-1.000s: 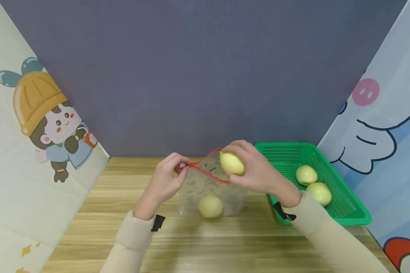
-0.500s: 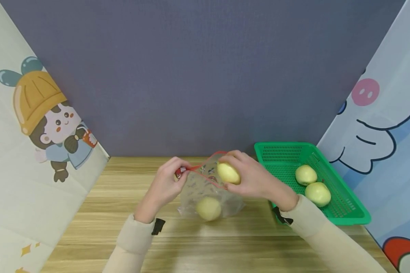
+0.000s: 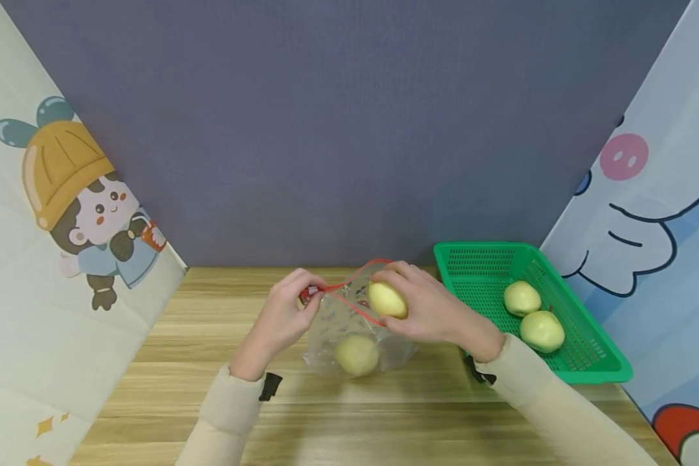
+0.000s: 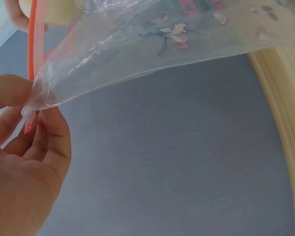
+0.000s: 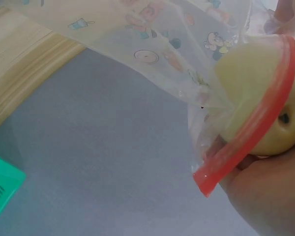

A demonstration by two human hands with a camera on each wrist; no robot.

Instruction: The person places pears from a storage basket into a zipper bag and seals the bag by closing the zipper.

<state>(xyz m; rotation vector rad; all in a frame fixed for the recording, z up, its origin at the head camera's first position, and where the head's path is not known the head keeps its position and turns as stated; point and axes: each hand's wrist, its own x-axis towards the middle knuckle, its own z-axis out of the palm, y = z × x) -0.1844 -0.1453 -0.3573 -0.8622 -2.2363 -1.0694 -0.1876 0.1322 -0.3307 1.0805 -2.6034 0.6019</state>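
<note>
A clear printed zip bag (image 3: 332, 330) with a red zip edge hangs between both hands, its mouth spread. At the bag's left corner my left hand (image 3: 285, 307) pinches the red zip edge between thumb and fingers; the left wrist view shows this hand (image 4: 29, 152) from below. My right hand (image 3: 425, 304) grips a yellow-green apple (image 3: 387, 299) at the mouth. In the right wrist view, the apple (image 5: 285, 118) lies partly behind the red zip edge (image 5: 250, 123), inside the opening. Another apple (image 3: 357, 355) shows through the plastic at the bag's bottom.
To the right stands a green perforated basket (image 3: 597, 349) with two apples in it, a rear apple (image 3: 522, 298) and a front apple (image 3: 542, 331). The wooden table (image 3: 210, 349) meets a grey back wall (image 3: 349, 129). Cartoon-printed panels flank both sides.
My right hand has moved slightly down and left with its apple, further into the bag's mouth. The left hand has lowered a little, still pinching the corner.
</note>
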